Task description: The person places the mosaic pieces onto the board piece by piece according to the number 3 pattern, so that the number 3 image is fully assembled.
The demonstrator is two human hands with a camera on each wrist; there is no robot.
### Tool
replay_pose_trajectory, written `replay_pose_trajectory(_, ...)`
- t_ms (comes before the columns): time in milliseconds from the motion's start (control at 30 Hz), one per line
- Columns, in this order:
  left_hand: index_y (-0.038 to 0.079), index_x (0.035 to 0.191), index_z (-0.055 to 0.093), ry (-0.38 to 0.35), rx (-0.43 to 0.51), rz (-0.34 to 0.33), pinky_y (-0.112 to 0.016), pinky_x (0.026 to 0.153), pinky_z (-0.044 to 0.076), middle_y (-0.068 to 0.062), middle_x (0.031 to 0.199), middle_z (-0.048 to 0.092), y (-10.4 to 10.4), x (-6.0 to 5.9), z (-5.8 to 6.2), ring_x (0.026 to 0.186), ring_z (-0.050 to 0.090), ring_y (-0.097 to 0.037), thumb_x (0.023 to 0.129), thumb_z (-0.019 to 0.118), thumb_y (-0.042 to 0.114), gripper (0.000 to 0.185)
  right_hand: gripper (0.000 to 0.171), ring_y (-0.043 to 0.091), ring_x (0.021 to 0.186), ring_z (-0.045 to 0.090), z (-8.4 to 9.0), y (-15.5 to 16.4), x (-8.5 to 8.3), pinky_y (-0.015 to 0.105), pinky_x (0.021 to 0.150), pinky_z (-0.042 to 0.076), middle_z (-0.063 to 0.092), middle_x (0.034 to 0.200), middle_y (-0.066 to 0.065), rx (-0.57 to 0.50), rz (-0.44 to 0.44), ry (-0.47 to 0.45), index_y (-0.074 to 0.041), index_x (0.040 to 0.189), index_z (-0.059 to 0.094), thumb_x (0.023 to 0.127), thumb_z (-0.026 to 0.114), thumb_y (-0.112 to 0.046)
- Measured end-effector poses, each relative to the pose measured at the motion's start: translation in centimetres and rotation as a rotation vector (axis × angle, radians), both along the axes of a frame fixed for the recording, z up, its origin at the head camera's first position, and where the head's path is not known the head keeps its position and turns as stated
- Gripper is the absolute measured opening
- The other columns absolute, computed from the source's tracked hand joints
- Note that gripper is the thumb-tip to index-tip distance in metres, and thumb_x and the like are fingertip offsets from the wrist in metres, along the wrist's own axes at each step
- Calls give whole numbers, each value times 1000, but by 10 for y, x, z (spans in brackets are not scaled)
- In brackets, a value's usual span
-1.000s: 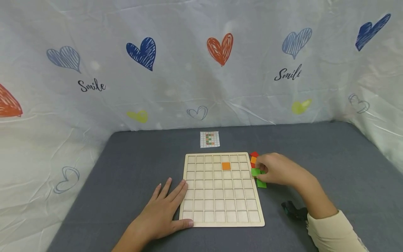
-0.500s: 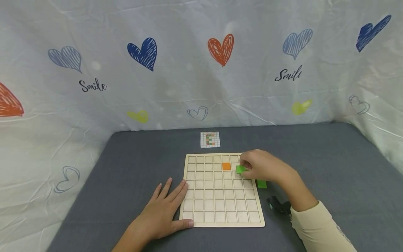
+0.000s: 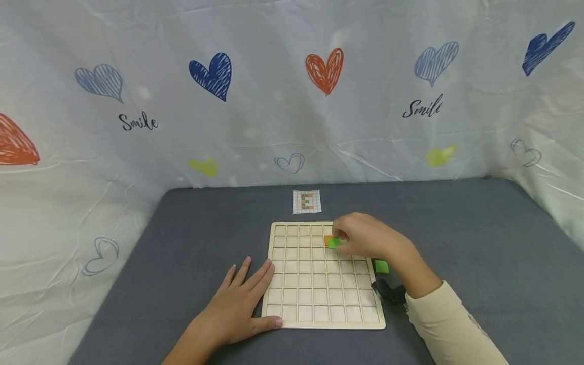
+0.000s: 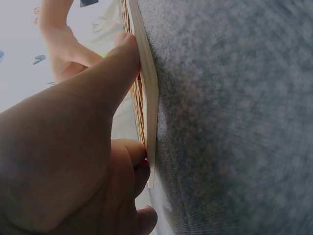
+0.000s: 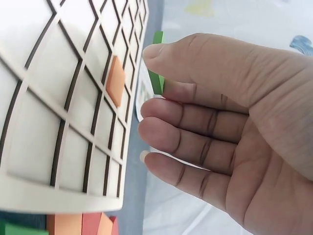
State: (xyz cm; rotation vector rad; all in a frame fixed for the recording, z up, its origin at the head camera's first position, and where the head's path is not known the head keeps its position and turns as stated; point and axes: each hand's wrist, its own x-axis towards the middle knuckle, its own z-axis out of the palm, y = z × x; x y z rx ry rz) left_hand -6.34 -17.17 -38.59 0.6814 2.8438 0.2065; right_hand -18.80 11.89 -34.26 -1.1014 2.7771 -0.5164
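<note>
My right hand [image 3: 365, 236] pinches a green square tile [image 3: 333, 243] between thumb and index finger, held just above the wooden grid board [image 3: 304, 294]. In the right wrist view the green tile [image 5: 157, 63] stands on edge in the pinch, apart from the board, with the other fingers loosely bent. An orange tile [image 5: 116, 81] sits in a cell of the board; from the head its edge shows beside the green one. My left hand [image 3: 234, 306] lies spread at the board's left edge, thumb and fingertips resting on the rim. The left wrist view shows the thumb [image 4: 128, 46] on it.
Loose tiles lie along the board's right side: a green tile [image 3: 381, 266] shows from the head, and orange and red tiles [image 5: 68, 224] in the right wrist view. A small pattern card [image 3: 306, 202] lies behind the board on the grey table [image 3: 219, 228]. A heart-printed sheet hangs behind.
My right hand has taken the green tile from the pieces at the board's right and moved it left over the board, near the orange tile. The left hand has stayed in place.
</note>
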Motion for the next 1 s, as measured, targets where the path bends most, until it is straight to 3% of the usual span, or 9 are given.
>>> replay_pose_trajectory(200,19,147,10,-5,-2,1,-55,103,4,5,150,5,-1,0,-1,134,-1,-32,75,35,77,95,29,6,52,21,0,-11,-3,24,50,19,20,59,-9,-4,27,-7,-15,59,38,71,64,-10)
replay_pose_trajectory(467,19,146,12,12,7,-3,-55,103,4,5,150,6,0,0,0,134,0,-32,76,35,76,94,32,8,53,17,-6,-19,-9,26,49,15,17,58,-6,10,6,-37,-16,57,31,70,59,-5)
replay_pose_trajectory(1000,19,146,12,15,19,2,-55,103,3,5,150,6,0,1,2,134,-1,-32,76,37,75,94,33,8,52,25,-17,-33,-19,26,49,21,24,55,-7,81,-46,-52,-15,58,42,74,71,-15)
